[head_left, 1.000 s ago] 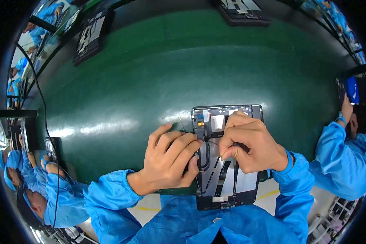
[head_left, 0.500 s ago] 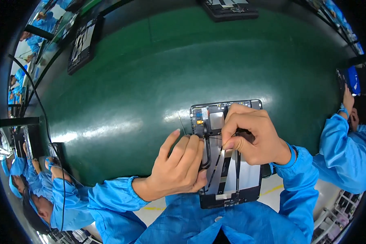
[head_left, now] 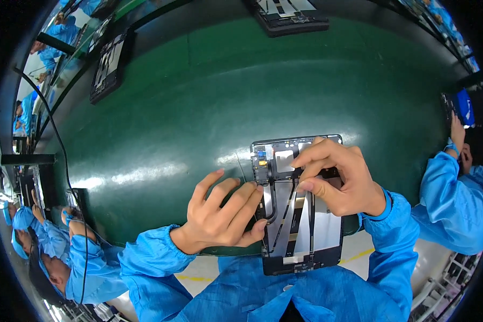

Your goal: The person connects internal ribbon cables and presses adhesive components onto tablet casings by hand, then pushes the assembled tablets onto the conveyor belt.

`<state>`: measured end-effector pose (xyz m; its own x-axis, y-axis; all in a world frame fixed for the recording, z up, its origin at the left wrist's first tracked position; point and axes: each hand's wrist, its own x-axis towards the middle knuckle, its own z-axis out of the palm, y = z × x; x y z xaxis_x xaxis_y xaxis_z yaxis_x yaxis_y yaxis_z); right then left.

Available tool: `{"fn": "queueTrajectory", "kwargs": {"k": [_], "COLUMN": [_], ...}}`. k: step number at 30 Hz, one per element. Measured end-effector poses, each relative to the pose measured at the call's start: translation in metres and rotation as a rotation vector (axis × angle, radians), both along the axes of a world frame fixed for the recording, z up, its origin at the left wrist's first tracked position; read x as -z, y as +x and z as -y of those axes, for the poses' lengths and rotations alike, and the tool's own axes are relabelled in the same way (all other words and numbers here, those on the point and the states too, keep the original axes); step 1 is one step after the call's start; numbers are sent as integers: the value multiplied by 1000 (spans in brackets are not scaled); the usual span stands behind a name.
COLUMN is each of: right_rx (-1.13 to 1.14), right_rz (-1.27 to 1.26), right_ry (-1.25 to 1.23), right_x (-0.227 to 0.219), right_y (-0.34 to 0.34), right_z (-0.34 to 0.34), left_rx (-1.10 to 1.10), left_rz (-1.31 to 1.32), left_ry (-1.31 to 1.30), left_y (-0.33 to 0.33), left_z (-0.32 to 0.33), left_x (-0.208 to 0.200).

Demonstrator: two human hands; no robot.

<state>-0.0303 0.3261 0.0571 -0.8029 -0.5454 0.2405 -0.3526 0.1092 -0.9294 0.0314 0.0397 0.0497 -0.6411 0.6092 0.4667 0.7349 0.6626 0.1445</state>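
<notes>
An opened tablet (head_left: 327,228) lies in front of me, its inner side up, with pale panels, thin black flex cables (head_left: 312,222) and a small circuit board (head_left: 262,163) at its upper left. My left hand (head_left: 222,212) has its fingers spread; the index fingertip rests at the tablet's left edge, just below the board. Over the upper right part hovers my right hand (head_left: 341,180), thumb and middle finger pressed close together near the top of the cables. What they hold, if anything, is too small to make out. The right hand hides part of the tablet beneath it.
Another opened tablet (head_left: 292,19) lies at the far edge of the green table (head_left: 198,118), and one more opened tablet (head_left: 108,67) at the far left. A black cable (head_left: 59,142) hangs on the left. Co-workers in blue sit on both sides.
My right hand has lifted slightly from the cables, its index finger now apart from the thumb. My left hand's fingers have spread and shifted left a little.
</notes>
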Motion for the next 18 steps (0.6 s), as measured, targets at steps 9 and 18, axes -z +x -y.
{"fn": "queueTrajectory", "kwargs": {"k": [9, 18], "right_rx": [166, 39], "right_rz": [-375, -189], "right_ry": [175, 228], "right_x": [-4, -13], "right_y": [-5, -10], "right_z": [-2, -18], "left_rx": [51, 289], "left_rz": [142, 58], "left_ry": [82, 23], "left_y": [-12, -42], "left_z": [-6, -6], "left_x": [3, -2]}}
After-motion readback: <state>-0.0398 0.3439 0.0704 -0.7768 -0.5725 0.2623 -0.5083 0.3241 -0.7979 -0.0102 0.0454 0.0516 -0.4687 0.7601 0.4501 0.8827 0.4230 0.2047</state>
